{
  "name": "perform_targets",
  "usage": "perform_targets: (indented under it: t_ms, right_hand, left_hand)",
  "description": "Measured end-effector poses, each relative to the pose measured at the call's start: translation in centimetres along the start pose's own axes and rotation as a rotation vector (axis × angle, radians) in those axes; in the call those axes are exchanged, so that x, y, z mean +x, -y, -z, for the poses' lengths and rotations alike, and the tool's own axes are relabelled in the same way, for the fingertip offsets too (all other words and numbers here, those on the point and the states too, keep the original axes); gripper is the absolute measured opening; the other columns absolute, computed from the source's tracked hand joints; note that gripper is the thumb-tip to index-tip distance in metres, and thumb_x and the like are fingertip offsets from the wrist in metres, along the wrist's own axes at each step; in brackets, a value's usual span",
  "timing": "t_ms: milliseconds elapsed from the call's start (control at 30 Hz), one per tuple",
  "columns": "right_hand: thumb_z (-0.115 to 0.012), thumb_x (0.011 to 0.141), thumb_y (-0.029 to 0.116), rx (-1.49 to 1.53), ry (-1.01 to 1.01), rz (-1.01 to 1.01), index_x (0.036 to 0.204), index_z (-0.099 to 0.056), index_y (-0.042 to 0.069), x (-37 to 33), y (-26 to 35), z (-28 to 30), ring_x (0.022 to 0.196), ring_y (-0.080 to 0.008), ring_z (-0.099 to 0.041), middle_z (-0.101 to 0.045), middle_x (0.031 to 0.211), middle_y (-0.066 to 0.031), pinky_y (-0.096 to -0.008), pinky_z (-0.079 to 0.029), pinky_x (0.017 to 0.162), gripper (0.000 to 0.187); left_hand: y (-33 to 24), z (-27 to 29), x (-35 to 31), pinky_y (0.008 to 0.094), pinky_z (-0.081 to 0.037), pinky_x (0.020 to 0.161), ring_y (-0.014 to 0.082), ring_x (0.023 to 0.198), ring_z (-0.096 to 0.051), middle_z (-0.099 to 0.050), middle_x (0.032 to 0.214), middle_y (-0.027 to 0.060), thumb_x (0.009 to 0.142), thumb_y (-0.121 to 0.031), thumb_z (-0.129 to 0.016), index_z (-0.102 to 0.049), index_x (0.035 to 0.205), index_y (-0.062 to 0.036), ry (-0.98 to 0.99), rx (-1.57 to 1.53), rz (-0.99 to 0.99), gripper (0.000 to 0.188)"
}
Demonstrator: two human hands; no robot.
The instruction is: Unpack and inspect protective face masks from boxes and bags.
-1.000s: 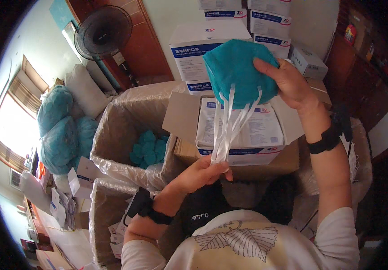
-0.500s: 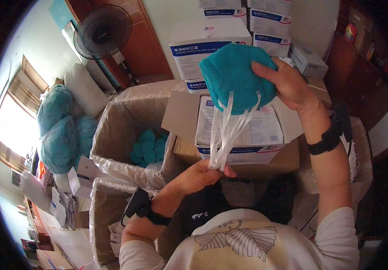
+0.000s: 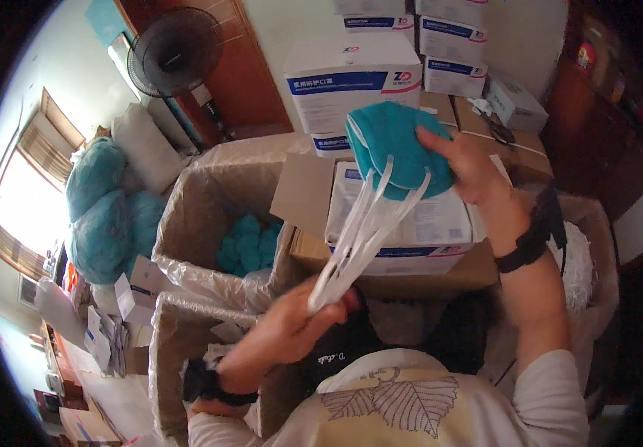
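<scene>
A stack of teal face masks is up in front of me, over an open carton. My right hand grips the stack from its right side, thumb on top. White ear straps run down from the masks, stretched toward my left hand, which is closed around their lower ends and slightly blurred. Below the masks, white boxes with a blue band sit inside the open brown carton.
Left of the carton, a plastic-lined bin holds loose teal masks. A second lined bin stands nearer. White boxes are stacked behind. Clear bags of teal masks and a black fan stand at far left.
My left hand has pulled the straps down and to the left, drawing them longer. My right hand has lowered slightly and the mask stack has tilted.
</scene>
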State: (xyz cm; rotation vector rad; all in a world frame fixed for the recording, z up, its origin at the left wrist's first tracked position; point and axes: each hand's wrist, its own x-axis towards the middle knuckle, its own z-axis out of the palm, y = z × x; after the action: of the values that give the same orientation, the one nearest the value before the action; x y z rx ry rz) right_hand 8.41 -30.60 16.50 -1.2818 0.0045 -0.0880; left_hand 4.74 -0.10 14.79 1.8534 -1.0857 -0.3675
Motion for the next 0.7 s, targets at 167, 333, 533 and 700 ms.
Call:
perform_targets:
  t_ms: [167, 333, 533, 700]
  right_hand:
    - [-0.058, 0.082, 0.034, 0.144, 0.205, -0.168, 0.098, -0.058, 0.001, -1.6, -6.1, -4.6, 0.075, -0.0125, -0.061, -0.062, 0.09, -0.0075, -0.026, -0.051, 0.067, 0.036]
    - [-0.054, 0.081, 0.041, -0.059, 0.52, -0.416, 0.088, -0.059, 0.001, -6.5, -17.9, -10.3, 0.067, -0.0164, -0.06, -0.062, 0.078, -0.0096, -0.0312, -0.047, 0.058, 0.041]
    - [-0.057, 0.078, 0.033, -1.351, 0.344, 0.022, 0.09, -0.058, 0.0, -10.5, -20.9, -5.0, 0.069, -0.0241, -0.06, -0.061, 0.078, -0.0172, -0.0364, -0.046, 0.063, 0.035]
    - [-0.064, 0.078, 0.023, -0.638, 0.34, -0.137, 0.102, -0.053, 0.001, -10.1, -13.5, -9.0, 0.078, -0.021, -0.059, -0.06, 0.085, -0.0114, -0.0316, -0.047, 0.069, 0.034]
  left_hand:
    - [-5.0, 2.6, -2.0, 0.0331, -0.042, 0.083, 0.0252, 0.097, -0.054, -0.03, 0.132, 0.0188, 0.089, -0.03, -0.045, -0.056, 0.087, 0.0032, 0.006, -0.419, -0.115, 0.035]
    - [-0.8, -2.7, -0.3, 0.0341, -0.037, 0.094, 0.0226, 0.111, -0.047, -0.031, 0.135, 0.0103, 0.09, -0.03, -0.044, -0.053, 0.083, -0.0022, -0.051, -1.78, -0.033, 0.03]
    - [6.5, -6.3, -2.7, 0.0357, -0.025, 0.105, 0.0185, 0.123, -0.034, -0.039, 0.131, 0.0049, 0.093, -0.024, -0.036, -0.051, 0.094, -0.0044, -0.595, -1.844, 0.212, 0.024]
    - [8.8, -8.9, -3.5, 0.0353, -0.026, 0.103, 0.0178, 0.124, -0.032, -0.042, 0.125, 0.0055, 0.093, -0.027, -0.036, -0.048, 0.105, -0.0068, -0.692, -1.661, 0.309, 0.026]
